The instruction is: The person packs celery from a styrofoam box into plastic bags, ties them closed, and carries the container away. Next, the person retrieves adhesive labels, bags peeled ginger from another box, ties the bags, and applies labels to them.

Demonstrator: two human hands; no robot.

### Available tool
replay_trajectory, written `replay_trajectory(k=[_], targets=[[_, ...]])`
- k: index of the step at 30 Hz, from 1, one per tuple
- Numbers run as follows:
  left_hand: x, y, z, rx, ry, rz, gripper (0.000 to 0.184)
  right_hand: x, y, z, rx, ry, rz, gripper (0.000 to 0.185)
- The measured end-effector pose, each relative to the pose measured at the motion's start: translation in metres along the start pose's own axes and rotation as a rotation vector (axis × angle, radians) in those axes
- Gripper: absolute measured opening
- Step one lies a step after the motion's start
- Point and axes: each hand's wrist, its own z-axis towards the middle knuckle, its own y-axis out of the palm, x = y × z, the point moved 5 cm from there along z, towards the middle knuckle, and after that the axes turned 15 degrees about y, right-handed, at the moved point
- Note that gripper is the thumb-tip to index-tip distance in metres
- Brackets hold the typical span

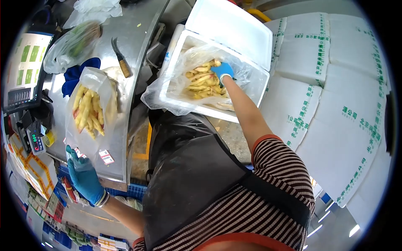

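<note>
My left hand (85, 177), in a teal glove, is at the mouth of a clear plastic bag (76, 133), its thumb and fingers closed on the film. Pale yellow ginger roots (88, 111) with pinkish tips lie inside that bag on the metal table. Over to the right, my right hand (222, 70), in a blue glove, reaches into an open white foam box (255, 79) lined with clear plastic. It touches the pile of ginger (202, 81) there; its fingertips are partly hidden, so whether it grips a piece cannot be told.
On the metal table (138, 31) lie a curved knife (121, 58) with a wooden handle, a blue cloth (79, 76), a bag of greens (74, 46) and a label (106, 157). A monitor (27, 67) and scale display (36, 140) stand left. White foam boxes (335, 113) are stacked right.
</note>
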Motion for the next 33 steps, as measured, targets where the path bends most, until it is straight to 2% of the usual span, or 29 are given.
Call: replay_trajectory(k=[2, 6, 9, 12, 13, 15, 16, 17, 18, 20, 22, 24, 26, 28, 29, 31, 33], targets=[[-0.002, 0.005, 0.000, 0.023, -0.001, -0.111, 0.054, 0.001, 0.000, 0.003, -0.011, 0.083, -0.042, 0.047], [0.001, 0.006, 0.002, 0.043, 0.032, -0.093, 0.053, 0.022, -0.026, -0.012, -0.093, -0.101, -0.119, 0.041], [0.000, 0.005, 0.002, -0.006, 0.006, -0.120, 0.053, 0.021, -0.065, -0.067, -0.167, -0.482, 0.504, 0.030], [0.000, 0.007, 0.002, -0.030, -0.017, -0.172, 0.052, 0.018, -0.090, -0.102, -0.672, -0.260, 0.662, 0.024], [0.000, 0.013, 0.001, 0.002, -0.008, -0.155, 0.052, 0.017, -0.088, -0.110, -0.826, -0.215, 0.856, 0.024], [0.000, 0.016, 0.002, 0.031, 0.059, -0.090, 0.052, -0.003, -0.093, -0.138, -0.831, -0.343, 0.901, 0.023], [0.002, 0.022, 0.002, 0.014, 0.034, -0.153, 0.051, -0.018, -0.094, -0.156, -0.852, -0.411, 0.919, 0.023], [0.000, 0.023, -0.001, 0.001, 0.008, -0.187, 0.050, -0.032, -0.097, -0.174, -0.881, -0.428, 0.850, 0.023], [0.002, 0.019, -0.003, -0.008, -0.009, -0.210, 0.050, -0.057, -0.099, -0.199, -0.833, -0.566, 0.797, 0.025], [0.008, 0.044, -0.006, 0.106, 0.143, -0.102, 0.048, -0.115, -0.100, -0.264, -0.850, -0.848, 0.644, 0.028], [0.007, 0.043, -0.004, 0.115, 0.115, -0.127, 0.050, -0.173, -0.101, -0.346, -0.806, -1.256, 0.608, 0.027], [0.009, 0.045, -0.002, 0.099, 0.129, -0.137, 0.046, -0.221, -0.084, -0.418, -0.825, -1.627, 0.423, 0.030], [0.014, 0.045, 0.000, 0.150, 0.136, -0.104, 0.044, -0.254, -0.040, -0.467, -0.434, -1.993, 0.220, 0.040], [0.013, 0.032, 0.002, 0.154, 0.119, -0.160, 0.042, -0.287, 0.034, -0.487, -0.282, -1.964, -0.260, 0.050], [0.012, 0.022, 0.004, 0.189, 0.127, -0.161, 0.039, -0.297, 0.055, -0.480, -0.275, -1.950, -0.264, 0.055], [0.018, 0.018, 0.006, 0.125, 0.133, -0.209, 0.040, -0.313, 0.078, -0.462, -0.268, -1.937, -0.251, 0.066], [0.021, 0.007, 0.004, 0.161, 0.151, -0.229, 0.043, -0.322, 0.065, -0.444, -0.255, -1.540, -0.523, 0.054]])
